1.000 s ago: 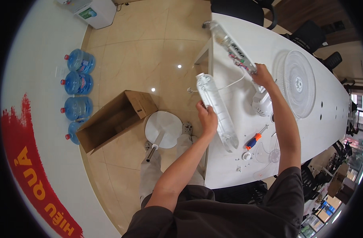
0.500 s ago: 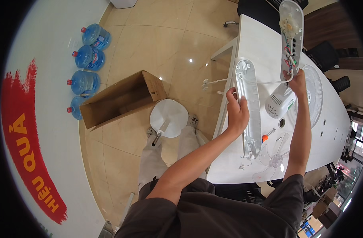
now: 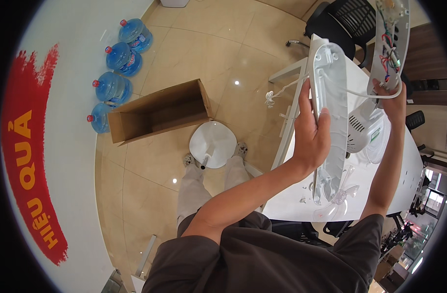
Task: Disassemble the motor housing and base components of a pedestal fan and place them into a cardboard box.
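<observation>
My left hand [image 3: 312, 132] grips a long white plastic half-shell [image 3: 336, 122] by its edge, hollow side partly turned toward me, above the table. Raised at the far right, my right hand [image 3: 393, 100] is closed around the lower part of a white fan housing [image 3: 403, 29]. Coloured wires [image 3: 388, 61] show inside that housing. A vented white motor head [image 3: 364, 128] hangs below my right hand. One white cable [image 3: 365, 94] runs between the two parts, and its coiled end [image 3: 269, 99] dangles past the table's left edge.
On the white table [image 3: 287, 195] lie a clear fan blade [image 3: 341, 195], small loose pieces and a round grille [image 3: 381, 146]. A round white base [image 3: 223, 141] with a pole stands by my feet. Left are an open cardboard box [image 3: 118, 128] and several water bottles [image 3: 118, 88]. A black chair [image 3: 348, 22] stands behind.
Both hands have lifted their parts; the half-shell is closer and tilted, and the wired housing with its motor head has moved up and right. The view has shifted slightly.
</observation>
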Tool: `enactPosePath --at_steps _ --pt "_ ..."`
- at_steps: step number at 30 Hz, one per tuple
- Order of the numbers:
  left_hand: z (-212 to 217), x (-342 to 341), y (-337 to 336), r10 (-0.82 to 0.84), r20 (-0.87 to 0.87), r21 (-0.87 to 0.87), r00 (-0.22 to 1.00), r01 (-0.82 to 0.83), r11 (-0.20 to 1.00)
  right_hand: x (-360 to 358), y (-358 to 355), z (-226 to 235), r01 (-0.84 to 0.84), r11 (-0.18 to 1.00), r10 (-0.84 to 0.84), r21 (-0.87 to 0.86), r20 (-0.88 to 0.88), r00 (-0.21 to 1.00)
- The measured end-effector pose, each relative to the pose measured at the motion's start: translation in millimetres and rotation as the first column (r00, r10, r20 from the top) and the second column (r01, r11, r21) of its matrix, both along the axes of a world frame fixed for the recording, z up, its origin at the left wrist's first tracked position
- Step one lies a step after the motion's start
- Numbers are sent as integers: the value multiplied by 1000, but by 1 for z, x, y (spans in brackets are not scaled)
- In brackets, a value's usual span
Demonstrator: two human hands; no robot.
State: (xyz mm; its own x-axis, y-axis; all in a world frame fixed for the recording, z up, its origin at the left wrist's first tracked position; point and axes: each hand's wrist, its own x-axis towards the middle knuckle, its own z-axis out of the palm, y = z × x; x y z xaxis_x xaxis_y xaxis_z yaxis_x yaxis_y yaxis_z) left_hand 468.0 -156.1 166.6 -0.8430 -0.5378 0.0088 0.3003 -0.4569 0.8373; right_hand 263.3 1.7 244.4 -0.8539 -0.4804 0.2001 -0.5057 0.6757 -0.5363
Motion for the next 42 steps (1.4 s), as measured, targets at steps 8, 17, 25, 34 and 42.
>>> enactPosePath --at_steps 8,17,25,34,42 --pt "51 90 -88 191 -215 -128 958 -222 967 92 -94 93 -105 994 109 27 -180 978" --pt "120 212 -192 291 -321 -264 901 -380 886 190 -195 170 -90 993 83 -70 -103 991" --pt "158 285 -244 268 -360 -229 894 -363 903 255 -261 195 -230 970 205 -77 -249 947" --pt "104 339 -328 410 -384 -207 827 -510 835 312 -341 166 -379 925 353 -23 -315 881" --pt "41 387 -387 567 -123 -233 814 -579 781 371 -427 79 -495 866 469 -68 -231 852"
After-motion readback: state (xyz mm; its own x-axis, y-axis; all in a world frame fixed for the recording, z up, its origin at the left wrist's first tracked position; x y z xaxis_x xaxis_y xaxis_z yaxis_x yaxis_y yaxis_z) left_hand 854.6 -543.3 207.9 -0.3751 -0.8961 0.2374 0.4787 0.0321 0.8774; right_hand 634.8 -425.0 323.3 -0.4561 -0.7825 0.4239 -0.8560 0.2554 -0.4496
